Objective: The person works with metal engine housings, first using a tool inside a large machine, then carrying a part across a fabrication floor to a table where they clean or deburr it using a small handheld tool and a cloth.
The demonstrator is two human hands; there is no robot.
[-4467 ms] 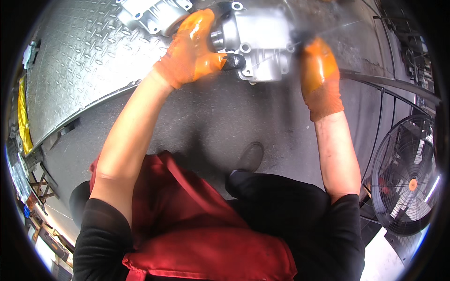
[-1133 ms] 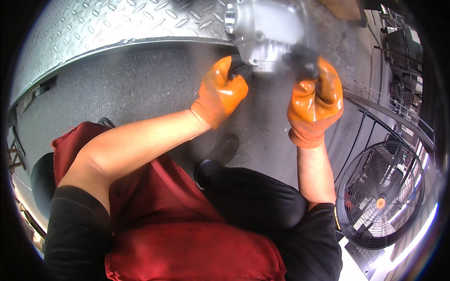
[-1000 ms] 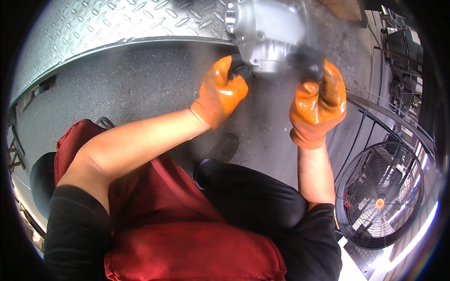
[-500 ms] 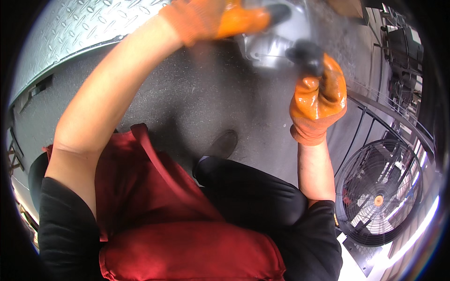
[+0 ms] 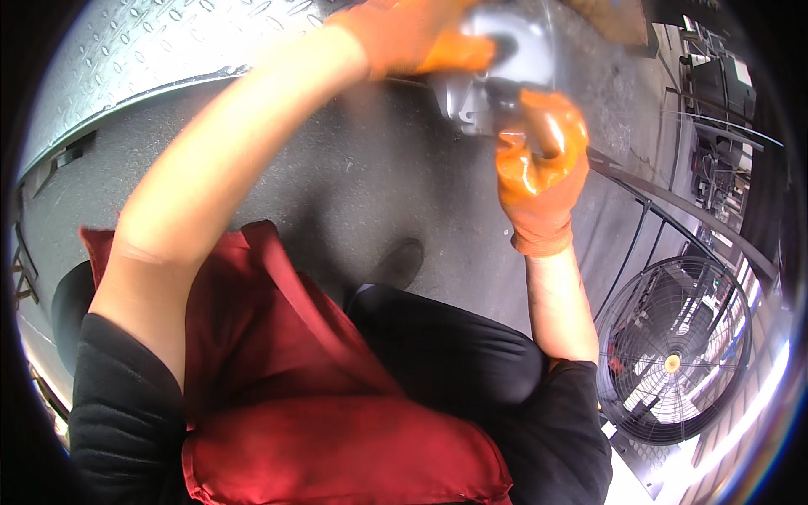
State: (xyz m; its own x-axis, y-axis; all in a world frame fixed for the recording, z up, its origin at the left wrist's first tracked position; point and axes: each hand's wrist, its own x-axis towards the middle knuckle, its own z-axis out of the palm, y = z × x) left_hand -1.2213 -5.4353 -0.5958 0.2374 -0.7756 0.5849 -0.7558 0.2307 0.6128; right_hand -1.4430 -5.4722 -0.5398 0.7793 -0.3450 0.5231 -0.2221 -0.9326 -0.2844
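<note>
A grey cast-metal machine part is held up near the top of the view, above the dark floor. My left hand, in an orange glove, reaches over its top and grips it. In an orange glove too, my right hand is closed on the part's lower right side. Both gloves cover much of the part, and its shape is blurred.
A diamond-plate metal platform runs along the upper left. A round caged floor fan stands at the right, beside dark metal rails. Machinery sits at the far upper right. My red apron and dark shoe fill the bottom.
My left hand has moved from the part's lower left up over its top, arm raised across the view. The part shifted right. My right hand kept its grip.
</note>
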